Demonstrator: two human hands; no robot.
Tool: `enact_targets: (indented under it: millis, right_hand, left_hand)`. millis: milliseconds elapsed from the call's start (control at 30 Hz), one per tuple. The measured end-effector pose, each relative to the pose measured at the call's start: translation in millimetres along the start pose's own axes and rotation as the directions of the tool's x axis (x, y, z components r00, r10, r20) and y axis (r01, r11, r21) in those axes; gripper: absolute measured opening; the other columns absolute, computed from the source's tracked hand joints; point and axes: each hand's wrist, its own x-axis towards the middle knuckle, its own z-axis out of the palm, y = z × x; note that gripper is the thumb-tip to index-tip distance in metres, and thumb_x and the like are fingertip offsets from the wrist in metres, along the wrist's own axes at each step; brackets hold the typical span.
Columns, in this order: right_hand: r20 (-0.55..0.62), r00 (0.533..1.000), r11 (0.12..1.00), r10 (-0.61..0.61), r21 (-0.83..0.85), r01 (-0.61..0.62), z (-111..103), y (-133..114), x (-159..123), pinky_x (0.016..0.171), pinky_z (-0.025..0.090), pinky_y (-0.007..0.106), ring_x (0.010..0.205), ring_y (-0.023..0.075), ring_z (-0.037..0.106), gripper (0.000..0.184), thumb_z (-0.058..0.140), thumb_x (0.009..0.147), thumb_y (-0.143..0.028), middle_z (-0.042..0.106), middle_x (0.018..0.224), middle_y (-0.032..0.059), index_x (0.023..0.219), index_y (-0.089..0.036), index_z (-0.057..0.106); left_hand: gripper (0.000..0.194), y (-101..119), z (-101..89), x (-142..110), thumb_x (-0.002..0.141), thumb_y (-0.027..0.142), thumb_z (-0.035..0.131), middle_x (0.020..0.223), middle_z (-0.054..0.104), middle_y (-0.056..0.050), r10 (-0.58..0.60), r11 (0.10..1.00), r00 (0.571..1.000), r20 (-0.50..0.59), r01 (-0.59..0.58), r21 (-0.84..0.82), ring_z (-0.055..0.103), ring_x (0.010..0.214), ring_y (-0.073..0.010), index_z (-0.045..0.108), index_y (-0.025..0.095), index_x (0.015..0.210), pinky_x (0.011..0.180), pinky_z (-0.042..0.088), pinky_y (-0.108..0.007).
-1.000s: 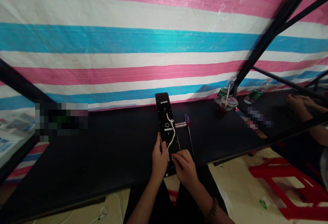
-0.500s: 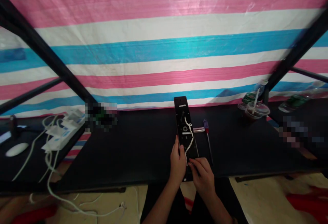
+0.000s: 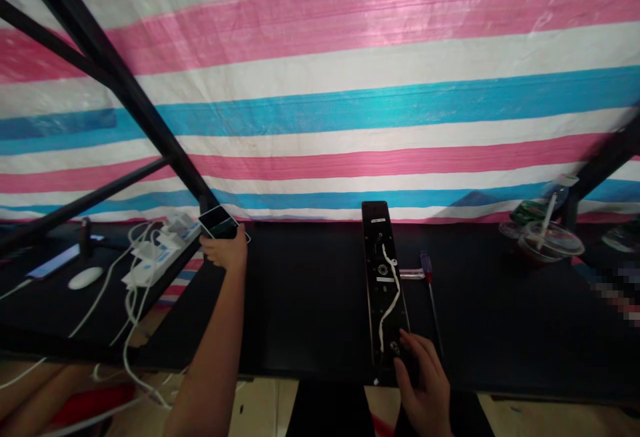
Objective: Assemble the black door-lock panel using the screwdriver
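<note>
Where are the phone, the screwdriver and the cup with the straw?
phone (image 3: 218,222), head view, point on its dark screen
screwdriver (image 3: 427,266), head view, point on its purple and red handle
cup with the straw (image 3: 551,240), head view, point on its clear lid

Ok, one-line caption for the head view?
Left hand holds a phone, right hand touches a door lock panel beside a screwdriver.

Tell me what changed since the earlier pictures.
The left hand let go of the black lock panel and moved left across the table, and now holds a phone. The right hand stays at the panel's lower end; the panel and the screwdriver beside it stayed put.
</note>
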Motion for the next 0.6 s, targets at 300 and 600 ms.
enact_targets:
  millis: [300,600]
  right_hand:
    - [0.075,0.995,0.998,-0.059,-0.032,0.062,-3.2,14.3,-7.2,0.073,0.064,0.031,0.093,0.0228,0.071,0.031,0.059,0.096,-0.028,0.067,0.108,0.0125,0.126,-0.02,0.063]
    - [0.041,0.992,0.991,0.122,0.055,-0.124,2.3,2.6,-10.5,0.079,0.062,0.035,0.098,0.0251,0.07,0.029,0.056,0.099,-0.035,0.068,0.11,0.0131,0.121,-0.021,0.067]
  left_hand:
    - [0.124,2.3,40.8,60.8,0.061,0.033,0.087,0.137,0.043,-0.041,-0.132,0.977,0.988,0.084,0.116,0.182,0.054,0.124,-0.0521,0.008,-0.002,0.15,0.095,0.048,-0.064]
    - [0.117,0.4,45.2,70.9,0.074,0.035,0.083,0.145,0.035,-0.03,0.11,0.986,0.993,0.038,-0.114,0.125,0.045,0.134,-0.0436,0.001,0.002,0.151,0.112,0.037,-0.052]
